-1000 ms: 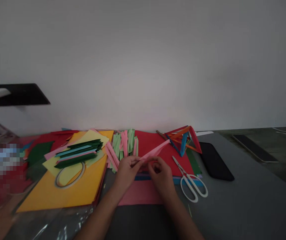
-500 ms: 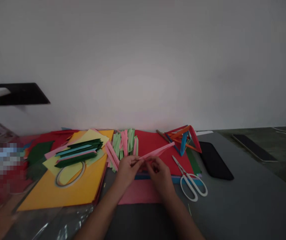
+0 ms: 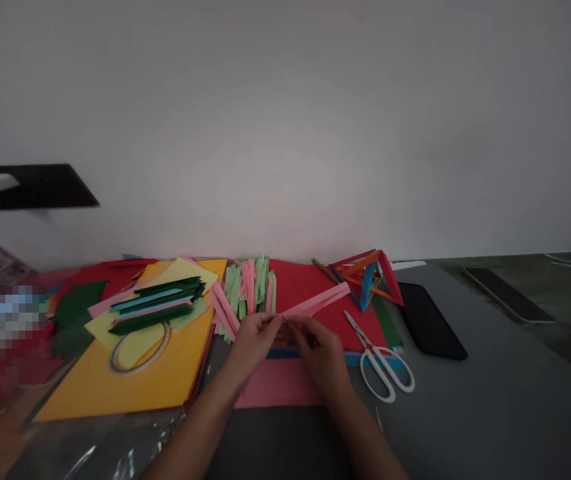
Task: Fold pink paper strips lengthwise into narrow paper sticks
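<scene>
Both hands pinch the near end of a pink paper strip [image 3: 318, 302], which slants up to the right and looks folded lengthwise. My left hand [image 3: 259, 333] has thumb and fingers closed on the strip's left end. My right hand [image 3: 318, 343] grips close beside it, fingers curled; its fingertips partly hide the strip. Under the hands lie a red paper sheet [image 3: 298, 280] and a pink sheet [image 3: 280, 385]. White-handled scissors [image 3: 378, 363] rest just right of my right hand, blades slightly apart. Cut pink and green paper strips [image 3: 245, 283] are heaped beyond my left hand.
On the left, yellow-orange sheets [image 3: 165, 387] carry a roll of tape [image 3: 115, 363] and folded green, blue and pink strips [image 3: 160, 303]. At the back right stands an orange, blue and red folded-paper shape [image 3: 368, 280]. A black phone-like slab [image 3: 430, 323] lies beside it.
The pink strip has turned in the fingers, so its broader face and open far end show more. Both hands stay in nearly the same place, still pinching it.
</scene>
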Demonstrator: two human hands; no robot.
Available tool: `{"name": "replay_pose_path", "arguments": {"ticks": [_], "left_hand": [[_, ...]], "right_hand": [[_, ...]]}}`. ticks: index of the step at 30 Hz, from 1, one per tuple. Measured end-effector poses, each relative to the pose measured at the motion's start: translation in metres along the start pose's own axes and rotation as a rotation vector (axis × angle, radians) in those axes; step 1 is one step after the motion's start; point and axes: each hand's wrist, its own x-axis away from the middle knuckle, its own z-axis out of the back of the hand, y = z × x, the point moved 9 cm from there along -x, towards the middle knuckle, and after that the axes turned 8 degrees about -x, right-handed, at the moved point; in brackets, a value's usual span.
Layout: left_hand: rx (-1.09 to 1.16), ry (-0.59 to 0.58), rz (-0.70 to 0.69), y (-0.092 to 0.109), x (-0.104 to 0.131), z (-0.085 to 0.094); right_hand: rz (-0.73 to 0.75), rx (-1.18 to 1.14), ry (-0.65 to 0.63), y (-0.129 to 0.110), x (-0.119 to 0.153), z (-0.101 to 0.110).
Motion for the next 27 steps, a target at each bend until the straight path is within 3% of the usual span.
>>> {"name": "replay_pose_path", "arguments": {"ticks": [5,10,17,23,27], "left_hand": [[-0.010,0.058,0.061,-0.002,0.001,0.004],[-0.018,0.107,0.092,-0.002,0.001,0.010],[0.029,0.103,0.085,-0.005,0.000,0.013],[0.014,0.020,0.074,-0.001,0.002,0.005],[-0.013,-0.021,0.051,0.004,0.004,0.000]], "right_hand": [[0.061,0.116,-0.028,-0.003,0.001,-0.001],[0.060,0.061,-0.042,-0.004,0.001,-0.003],[-0.067,-0.290,0.268,0.008,-0.003,0.021],[-0.266,-0.517,0.100,0.030,-0.007,0.002],[-0.282,-0.565,0.119,0.032,-0.005,0.004]]}}
